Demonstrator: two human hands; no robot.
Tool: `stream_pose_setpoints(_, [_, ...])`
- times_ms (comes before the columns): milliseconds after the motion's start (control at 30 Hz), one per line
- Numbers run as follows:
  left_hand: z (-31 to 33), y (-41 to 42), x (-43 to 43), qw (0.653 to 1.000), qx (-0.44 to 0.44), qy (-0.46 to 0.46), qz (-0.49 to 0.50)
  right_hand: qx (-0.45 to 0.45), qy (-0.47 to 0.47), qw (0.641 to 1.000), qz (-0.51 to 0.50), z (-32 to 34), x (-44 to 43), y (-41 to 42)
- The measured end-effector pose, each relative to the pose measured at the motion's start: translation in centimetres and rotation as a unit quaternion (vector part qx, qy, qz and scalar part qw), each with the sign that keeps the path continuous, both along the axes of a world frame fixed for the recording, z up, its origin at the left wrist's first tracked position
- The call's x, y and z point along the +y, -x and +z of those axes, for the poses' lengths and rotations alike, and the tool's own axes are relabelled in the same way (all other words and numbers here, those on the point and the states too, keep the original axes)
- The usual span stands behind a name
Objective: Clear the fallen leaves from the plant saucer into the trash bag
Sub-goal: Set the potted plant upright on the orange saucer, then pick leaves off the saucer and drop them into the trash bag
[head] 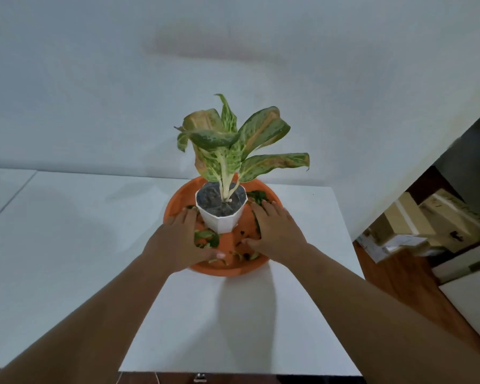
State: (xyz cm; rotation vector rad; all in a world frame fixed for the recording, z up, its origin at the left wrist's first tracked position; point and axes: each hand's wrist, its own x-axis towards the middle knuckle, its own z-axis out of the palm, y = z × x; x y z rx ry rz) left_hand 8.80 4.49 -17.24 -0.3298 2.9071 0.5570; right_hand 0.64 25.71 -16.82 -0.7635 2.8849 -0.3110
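Note:
An orange plant saucer (178,198) sits on the white table, with a white faceted pot (219,221) and its speckled green plant (233,145) standing in the middle. Fallen leaves (205,237) lie scattered in the saucer, some at the front and some at the back right. My left hand (179,239) rests flat over the saucer's left side, fingers spread, beside the pot. My right hand (275,231) lies palm down over the right side, fingers apart, covering some leaves. Neither hand grips anything that I can see. No trash bag is in view.
The white table (81,245) reaches left and toward me; its right edge (344,234) drops to a wooden floor. Cardboard boxes (416,225) stand on the floor at the right. A white wall rises close behind the plant.

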Motion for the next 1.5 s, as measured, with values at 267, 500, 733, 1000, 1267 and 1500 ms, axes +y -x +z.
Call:
stream_pose_setpoints(267, [-1.4, 0.3, 2.6, 0.994, -0.064, 0.085, -0.006, -0.032, -0.138, 0.988, 0.069, -0.9, 0.2, 2.0])
stream_pose_setpoints(500, [-1.9, 0.3, 2.7, 0.999, 0.022, 0.010, -0.045, -0.080, -0.018, 0.993, 0.089, -1.0, -0.6, -1.1])
stream_pose_setpoints(733, [-2.6, 0.5, 2.6, 0.999, 0.027, 0.037, -0.009, -0.091, -0.030, 0.994, 0.045, -1.2, -0.4, -0.2])
stream_pose_setpoints(1000, [-2.2, 0.5, 1.7, 0.997, 0.043, 0.018, -0.065, -0.133, -0.032, 0.985, 0.108, -0.7, -0.6, -1.1])
stream_pose_setpoints(1267, [-2.7, 1.0, 1.1, 0.997, 0.073, -0.007, -0.037, -0.133, -0.067, 0.986, 0.072, 0.1, -1.1, -1.3])
stream_pose_setpoints(1500, [-2.6, 0.7, 0.9, 0.992, 0.049, 0.026, -0.111, -0.138, -0.049, 0.983, 0.113, 0.2, -1.7, -1.8])
